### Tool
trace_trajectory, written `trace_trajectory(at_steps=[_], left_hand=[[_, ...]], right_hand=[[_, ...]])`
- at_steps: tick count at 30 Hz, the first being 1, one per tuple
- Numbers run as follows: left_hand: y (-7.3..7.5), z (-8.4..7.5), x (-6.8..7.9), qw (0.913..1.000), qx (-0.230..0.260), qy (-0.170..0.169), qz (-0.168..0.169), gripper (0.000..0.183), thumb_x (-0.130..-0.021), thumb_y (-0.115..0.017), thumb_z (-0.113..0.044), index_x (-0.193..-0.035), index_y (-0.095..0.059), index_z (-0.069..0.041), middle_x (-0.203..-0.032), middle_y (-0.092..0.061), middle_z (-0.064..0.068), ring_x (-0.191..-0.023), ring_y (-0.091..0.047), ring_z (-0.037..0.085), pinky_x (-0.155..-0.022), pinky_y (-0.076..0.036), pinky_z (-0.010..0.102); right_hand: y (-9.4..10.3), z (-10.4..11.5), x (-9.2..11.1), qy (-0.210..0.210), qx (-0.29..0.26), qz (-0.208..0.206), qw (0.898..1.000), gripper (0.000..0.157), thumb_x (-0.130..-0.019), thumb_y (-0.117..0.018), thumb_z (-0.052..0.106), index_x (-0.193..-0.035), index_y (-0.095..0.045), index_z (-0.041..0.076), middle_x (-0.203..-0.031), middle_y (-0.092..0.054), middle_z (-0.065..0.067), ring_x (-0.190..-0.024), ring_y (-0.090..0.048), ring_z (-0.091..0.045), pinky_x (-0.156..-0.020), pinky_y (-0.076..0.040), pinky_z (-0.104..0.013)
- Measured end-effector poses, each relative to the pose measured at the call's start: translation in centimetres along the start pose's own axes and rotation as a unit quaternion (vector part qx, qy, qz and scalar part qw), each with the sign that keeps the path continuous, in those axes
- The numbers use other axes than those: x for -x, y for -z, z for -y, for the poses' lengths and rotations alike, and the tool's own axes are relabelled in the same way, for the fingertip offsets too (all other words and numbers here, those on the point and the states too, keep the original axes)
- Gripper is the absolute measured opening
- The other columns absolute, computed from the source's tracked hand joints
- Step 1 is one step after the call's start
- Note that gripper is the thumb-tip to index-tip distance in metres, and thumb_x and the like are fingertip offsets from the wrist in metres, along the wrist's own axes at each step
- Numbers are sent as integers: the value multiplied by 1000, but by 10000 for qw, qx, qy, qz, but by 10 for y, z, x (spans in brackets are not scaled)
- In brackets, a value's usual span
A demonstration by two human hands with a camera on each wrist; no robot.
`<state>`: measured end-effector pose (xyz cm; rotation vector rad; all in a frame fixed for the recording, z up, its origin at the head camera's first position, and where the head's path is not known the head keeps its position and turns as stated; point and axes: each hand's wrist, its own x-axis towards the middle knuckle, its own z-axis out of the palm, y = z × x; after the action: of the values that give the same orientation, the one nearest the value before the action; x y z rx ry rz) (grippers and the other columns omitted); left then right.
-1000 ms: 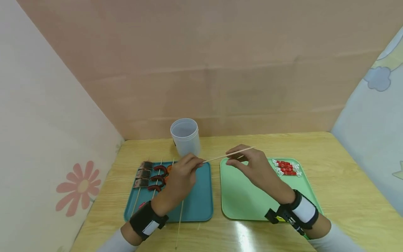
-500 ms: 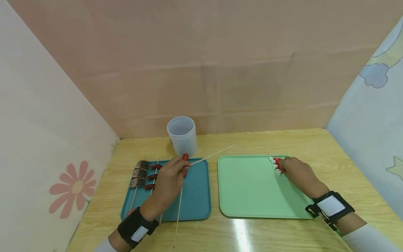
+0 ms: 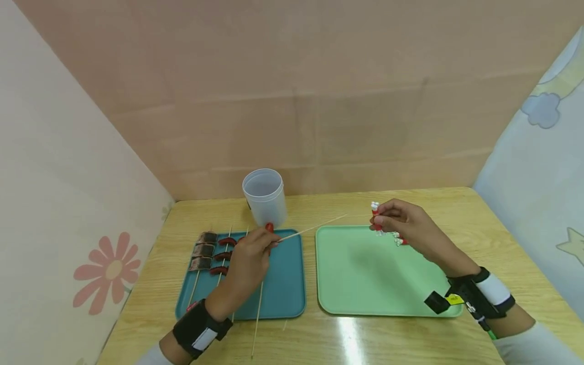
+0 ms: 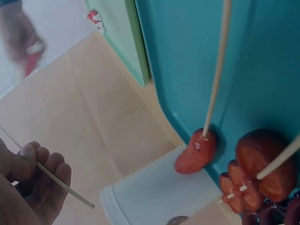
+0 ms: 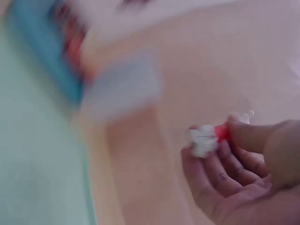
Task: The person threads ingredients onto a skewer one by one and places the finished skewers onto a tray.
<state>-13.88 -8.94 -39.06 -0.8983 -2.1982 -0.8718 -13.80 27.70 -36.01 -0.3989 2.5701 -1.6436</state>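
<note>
My left hand (image 3: 250, 258) is over the blue tray and pinches a bamboo skewer (image 3: 315, 227) that slants up to the right. In the left wrist view the bare skewer (image 4: 61, 183) lies between thumb and fingers. Above the back of the green tray (image 3: 365, 289), my right hand (image 3: 417, 230) holds a small red roll with white mushroom-like tips (image 3: 376, 214) between thumb and fingertips. In the right wrist view the roll's white tips (image 5: 204, 140) stick out past the fingers. Another red-and-white roll (image 3: 400, 240) lies on the green tray, partly hidden behind the right hand.
The blue tray (image 3: 289, 289) bears several loaded skewers: grey-brown fish-like chunks (image 3: 201, 251), dark red curled pieces (image 3: 222, 256), orange-red slices (image 4: 265, 161) and a red sausage (image 4: 194, 152). Behind it stands a translucent white cup (image 3: 266, 205). A brown backdrop closes off the table's rear.
The right hand has gone from beside the skewer to the rolls on the green tray, then risen and come back left with one roll. The left hand has moved slightly down and left, keeping the skewer.
</note>
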Motion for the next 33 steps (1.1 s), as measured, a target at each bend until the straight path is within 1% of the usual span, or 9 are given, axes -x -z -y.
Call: trace_trajectory(at_steps=[1, 2, 4, 7, 9, 15, 24, 28, 33], left_hand=[[-1, -1, 0, 9999, -47, -97, -35, 20, -76, -71, 13, -86, -74, -4, -83, -64, 6, -74, -67, 15, -61, -56, 23], [-1, -2, -1, 9998, -85, -155, -49, 19, -76, -72, 13, -85, -74, -4, -82, -63, 6, -73, -67, 15, -61, -56, 23], [-2, -4, -1, 9997, -85, -230, -48, 18, -76, -72, 12, -85, -75, -3, -81, -62, 5, -73, -66, 15, -60, -56, 23], [-2, -5, -1, 9997, -120, -218, 1, 19, -76, -70, 13, -85, -75, -3, -80, -61, 4, -74, -66, 13, -60, -55, 22], [-2, -6, -1, 9996, -193, -189, 13, 19, -77, -70, 13, -85, -75, -4, -81, -61, 4, -75, -67, 13, -60, -56, 22], [1, -8, 0, 9989, -444, -162, 0, 15, -79, -71, 8, -85, -76, -5, -81, -61, 4, -74, -67, 16, -60, -57, 25], [2, -8, 3, 9991, -393, -146, 57, 17, -81, -68, 9, -89, -76, -3, -85, -62, 5, -77, -67, 18, -62, -57, 26], [1, -6, 5, 9989, -418, -211, 67, 20, -81, -66, 11, -89, -76, -4, -84, -61, 6, -74, -66, 18, -58, -56, 25], [2, -6, 5, 9986, -471, -217, 83, 18, -82, -68, 9, -89, -77, -5, -84, -62, 6, -75, -66, 18, -59, -56, 26]], right_hand=[[-4, 10, -1, 48, -692, 98, 9975, 29, -97, -57, 19, -114, -55, -4, -101, -69, -9, -90, -69, -20, -78, -56, -26], [-8, 18, -2, 128, -1345, 223, 9906, 26, -97, -56, 14, -114, -55, -6, -99, -69, -9, -87, -69, -19, -80, -55, -26], [-16, 31, -2, 305, -2327, 478, 9709, 20, -98, -52, 6, -114, -55, -5, -98, -67, -7, -84, -68, -19, -81, -56, -29], [-25, 44, -3, 505, -3068, 751, 9475, 18, -100, -45, 0, -112, -58, -2, -98, -64, -6, -83, -68, -19, -81, -56, -32], [-30, 49, -3, 599, -3162, 788, 9435, 18, -100, -45, -1, -111, -59, -1, -99, -64, -5, -84, -68, -20, -81, -56, -33], [-37, 56, -2, 801, -3021, 686, 9474, 16, -98, -48, -2, -110, -59, 0, -99, -65, -6, -84, -69, -22, -80, -56, -34], [-39, 55, -2, 877, -3428, 709, 9326, 20, -98, -46, -5, -114, -58, -8, -104, -66, -9, -86, -70, -20, -82, -56, -35], [-40, 55, -2, 887, -3462, 664, 9316, 20, -98, -46, -5, -113, -59, -8, -104, -66, -9, -85, -70, -20, -81, -56, -35], [-41, 56, -1, 892, -3429, 601, 9332, 20, -98, -47, -5, -112, -61, -5, -102, -66, -8, -84, -69, -20, -81, -57, -34]])
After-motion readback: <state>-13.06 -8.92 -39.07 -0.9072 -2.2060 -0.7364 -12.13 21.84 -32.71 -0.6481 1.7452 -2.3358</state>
